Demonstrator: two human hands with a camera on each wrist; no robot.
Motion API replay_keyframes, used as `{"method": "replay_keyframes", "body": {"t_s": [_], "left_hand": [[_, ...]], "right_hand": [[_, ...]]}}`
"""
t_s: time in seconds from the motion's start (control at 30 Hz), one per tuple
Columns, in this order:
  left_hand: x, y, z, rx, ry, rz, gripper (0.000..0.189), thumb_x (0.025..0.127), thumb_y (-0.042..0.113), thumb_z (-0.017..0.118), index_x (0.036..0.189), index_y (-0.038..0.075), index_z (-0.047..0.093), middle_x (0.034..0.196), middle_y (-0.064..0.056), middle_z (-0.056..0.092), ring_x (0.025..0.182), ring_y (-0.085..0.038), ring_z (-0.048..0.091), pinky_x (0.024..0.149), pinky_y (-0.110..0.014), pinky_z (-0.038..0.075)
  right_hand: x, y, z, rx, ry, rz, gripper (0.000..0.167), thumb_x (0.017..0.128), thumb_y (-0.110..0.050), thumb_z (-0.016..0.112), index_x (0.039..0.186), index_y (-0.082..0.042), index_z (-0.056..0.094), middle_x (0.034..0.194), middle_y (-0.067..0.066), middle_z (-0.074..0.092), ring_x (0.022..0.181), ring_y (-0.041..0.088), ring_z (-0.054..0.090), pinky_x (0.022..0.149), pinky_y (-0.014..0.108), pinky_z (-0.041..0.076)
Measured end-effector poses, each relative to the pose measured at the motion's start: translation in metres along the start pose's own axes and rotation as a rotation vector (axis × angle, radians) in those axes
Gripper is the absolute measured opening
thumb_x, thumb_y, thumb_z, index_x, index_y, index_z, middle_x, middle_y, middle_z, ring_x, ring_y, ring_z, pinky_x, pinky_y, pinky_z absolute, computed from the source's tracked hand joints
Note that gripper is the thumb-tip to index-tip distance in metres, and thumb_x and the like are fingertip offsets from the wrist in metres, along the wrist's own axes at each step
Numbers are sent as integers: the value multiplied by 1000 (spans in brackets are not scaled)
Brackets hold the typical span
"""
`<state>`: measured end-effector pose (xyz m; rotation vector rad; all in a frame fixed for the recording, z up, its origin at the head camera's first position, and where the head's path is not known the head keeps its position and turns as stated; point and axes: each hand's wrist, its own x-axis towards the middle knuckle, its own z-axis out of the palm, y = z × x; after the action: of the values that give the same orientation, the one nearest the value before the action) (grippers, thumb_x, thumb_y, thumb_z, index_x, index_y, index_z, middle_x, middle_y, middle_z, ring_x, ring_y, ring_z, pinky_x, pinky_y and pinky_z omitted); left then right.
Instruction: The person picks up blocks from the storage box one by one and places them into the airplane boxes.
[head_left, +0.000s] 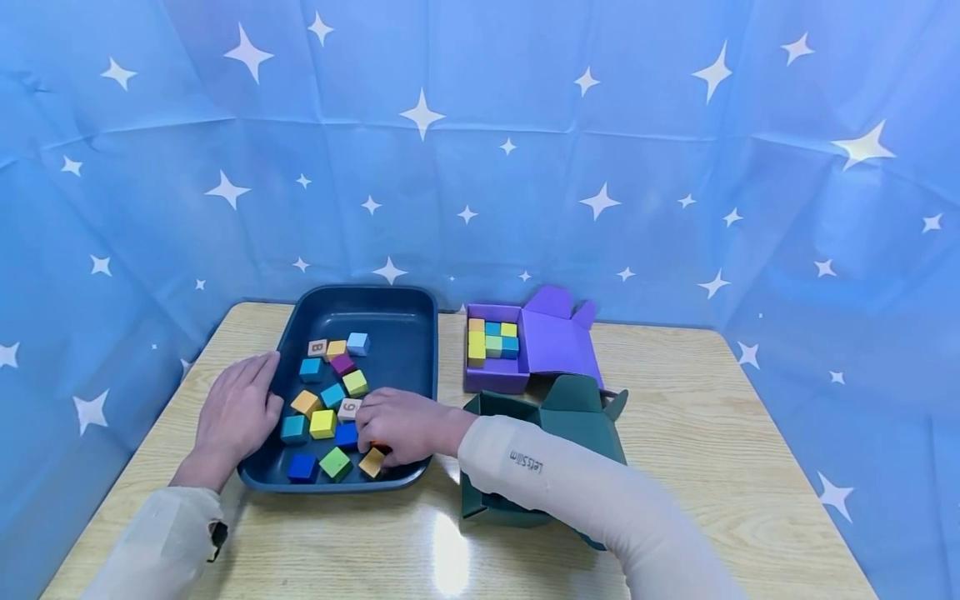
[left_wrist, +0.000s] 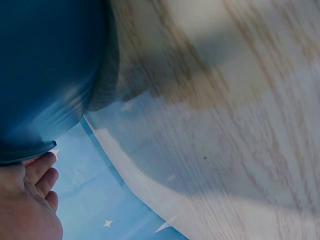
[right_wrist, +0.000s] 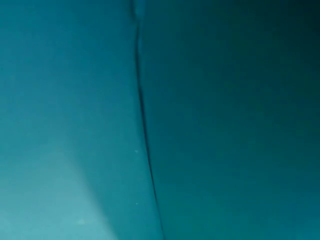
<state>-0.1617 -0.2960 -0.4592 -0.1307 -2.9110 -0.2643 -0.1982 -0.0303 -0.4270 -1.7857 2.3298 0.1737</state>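
On the table [head_left: 675, 417], left hand [head_left: 238, 408] grips tray [head_left: 360, 306]; gold cube [head_left: 372, 463] lies seven o'clock from right hand [head_left: 401, 423], by its fingertips, pinch unclear.

The left hand [head_left: 238, 406] sits at 8 o'clock, fingers slightly bent and angled toward 1; at 7 o'clock, the right hand [head_left: 401, 423] curls its fingers downward, its sleeved forearm [head_left: 570, 487] slanting toward 10.

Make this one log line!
left hand: gripping dark blue rectangular tray | right hand: among its multicolored cubes | purple cardboard box: open, cubes inside
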Motion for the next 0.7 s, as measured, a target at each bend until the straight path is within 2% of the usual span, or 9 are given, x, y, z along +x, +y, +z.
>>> {"method": "replay_keyframes", "body": {"t_s": [0.37,0.53,0.7], "left_hand": [[0,0,0,1,-5,-1,61,92,16,51,147,-4,35,147,-26,41,136,-44,34,114,-61,27],[0,0,0,-1,-4,0,61,92,16,51,147,-4,36,147,-26,41,135,-44,35,114,-61,27],[0,1,-1,2,-1,-1,61,91,15,51,147,-4,36,147,-26,42,135,-44,35,113,-61,27]], "right_hand": [[4,-1,1,-10,-29,0,30,87,-42,71,116,-33,70,119,-15,62,125,6,46,119,26,26],[-3,0,-13,-13,4,8,31,86,-48,70,112,-32,71,116,-15,63,123,8,48,118,27,28],[-10,5,-34,42,20,65,34,84,-50,70,114,-32,71,119,-14,62,124,8,47,119,28,28]]}}
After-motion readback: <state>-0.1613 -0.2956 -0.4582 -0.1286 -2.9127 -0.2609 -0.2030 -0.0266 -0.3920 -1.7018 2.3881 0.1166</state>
